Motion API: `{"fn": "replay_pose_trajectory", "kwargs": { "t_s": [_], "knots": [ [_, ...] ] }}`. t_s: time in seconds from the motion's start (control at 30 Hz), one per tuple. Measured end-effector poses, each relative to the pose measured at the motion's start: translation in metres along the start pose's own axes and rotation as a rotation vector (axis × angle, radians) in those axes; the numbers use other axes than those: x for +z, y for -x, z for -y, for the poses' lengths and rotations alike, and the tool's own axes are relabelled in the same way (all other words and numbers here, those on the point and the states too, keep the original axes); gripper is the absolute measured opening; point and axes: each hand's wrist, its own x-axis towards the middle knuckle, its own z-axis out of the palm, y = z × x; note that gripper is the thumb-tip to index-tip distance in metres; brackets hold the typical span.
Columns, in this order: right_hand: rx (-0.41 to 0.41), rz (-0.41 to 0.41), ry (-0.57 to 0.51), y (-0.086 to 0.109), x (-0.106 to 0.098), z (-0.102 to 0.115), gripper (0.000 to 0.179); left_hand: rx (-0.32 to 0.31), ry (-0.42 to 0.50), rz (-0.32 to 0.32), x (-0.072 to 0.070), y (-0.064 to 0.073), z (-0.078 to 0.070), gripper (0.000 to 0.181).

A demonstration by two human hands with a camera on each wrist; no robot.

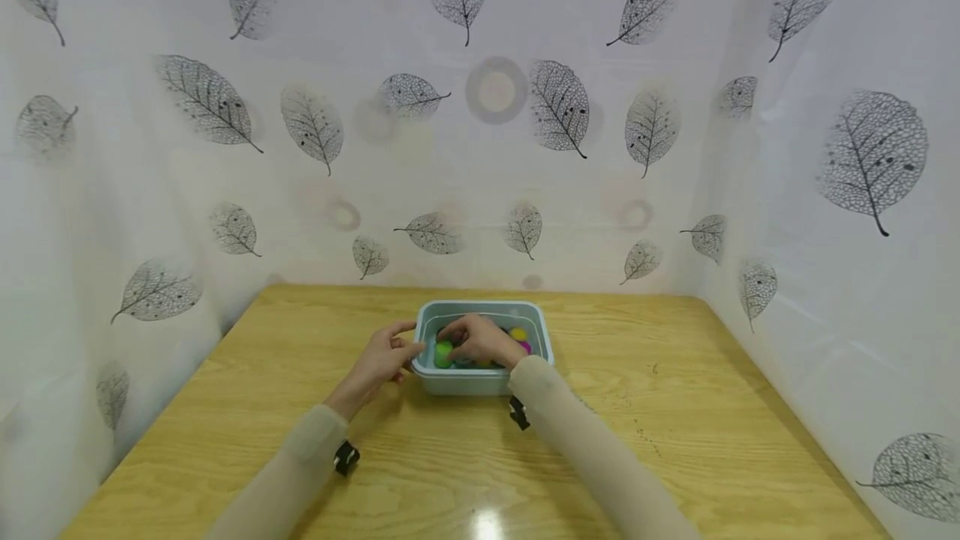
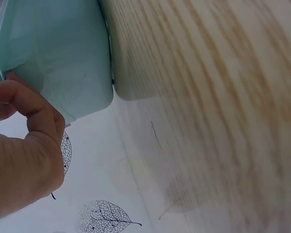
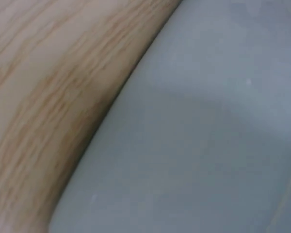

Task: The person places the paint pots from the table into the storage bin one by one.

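Observation:
A light blue-green plastic basin [image 1: 483, 384] stands on the wooden table, with several small coloured balls inside. My left hand [image 1: 381, 361] holds the basin's left side, thumb at the rim and the other fingers against the outer wall. In the left wrist view, the bent fingers of that hand [image 2: 31, 119] meet the basin [image 2: 68, 53] at its rim. My right hand [image 1: 483, 340] reaches down into the basin, fingertips right by a green ball [image 1: 443, 355]; I cannot tell whether they pinch anything. The right wrist view has only the basin's outer wall [image 3: 174, 145] and tabletop.
A yellow ball [image 1: 518, 333] and a magenta ball [image 1: 526, 347] lie at the basin's right end, partly behind the right hand. The wooden table [image 1: 637, 390] extends around the basin. White curtains [image 1: 495, 165] with leaf prints border its back and sides.

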Motion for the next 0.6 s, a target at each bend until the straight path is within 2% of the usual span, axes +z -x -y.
{"fn": "replay_pose_trajectory", "kwargs": {
  "t_s": [0.37, 0.5, 0.6],
  "knots": [
    [0.004, -0.059, -0.18, 0.016, -0.02, -0.015, 0.032, -0.02, -0.018, -0.001, -0.005, 0.003, 0.0, 0.056],
    [0.028, -0.08, -0.219, 0.023, -0.031, -0.018, 0.029, 0.016, -0.073, 0.007, -0.005, -0.001, 0.003, 0.055],
    [0.07, -0.097, -0.276, 0.029, -0.039, -0.021, 0.031, 0.042, -0.119, 0.045, -0.008, -0.002, 0.0, 0.055]
  ]
}}
